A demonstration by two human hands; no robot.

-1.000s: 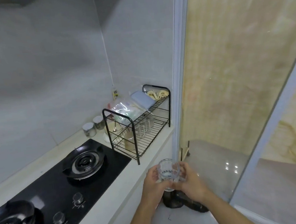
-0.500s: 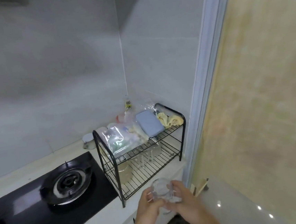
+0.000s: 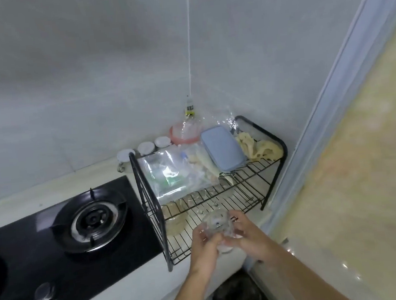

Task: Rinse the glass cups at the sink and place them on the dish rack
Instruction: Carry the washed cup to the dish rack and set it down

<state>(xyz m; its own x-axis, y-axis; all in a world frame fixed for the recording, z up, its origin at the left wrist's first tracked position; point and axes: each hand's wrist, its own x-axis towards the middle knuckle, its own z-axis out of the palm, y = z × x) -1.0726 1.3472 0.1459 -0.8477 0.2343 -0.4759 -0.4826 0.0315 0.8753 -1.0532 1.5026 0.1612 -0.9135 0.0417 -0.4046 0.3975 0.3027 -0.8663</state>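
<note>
- You hold the glass cup (image 3: 217, 227) in both hands at about 6 o'clock of the dish rack (image 3: 210, 189), just over its near edge; carrying it two-handed makes sense for wet, slippery glass.
- Your left hand (image 3: 205, 248) wraps the cup's left side and your right hand (image 3: 247, 235) its right, so the fingers (image 3: 237, 221) of both are clamped on the glass and the load is shared.
- The cup looks tilted, with what seems to be its mouth turned partly toward you. I would guess that lets you turn it rim-down to drain, though the blur keeps me from being sure which end is up.
- The rack's upper shelf is crowded: a clear plastic bag (image 3: 170, 174) at its 9 o'clock, a blue lidded box (image 3: 223, 147) near the middle and a yellowish cloth (image 3: 262, 148) at 3 o'clock. That is probably why you come in low, toward the lower shelf.
- On that lower shelf other glass pieces (image 3: 174, 215) show faintly through the wires, toward 9 o'clock of your cup. The open wire in front at 6 o'clock looks like the free spot.
- The rack stands in the corner of the desk (image 3: 124, 297), with the gas hob (image 3: 55, 241) at its 9 o'clock, so your approach comes from the near, open side.
- No sink is in view, so I judge the rinse done and the placing in hand. Mind the upper shelf's front bar as you slide the cup under, and avoid knocking the glasses already there.
</note>
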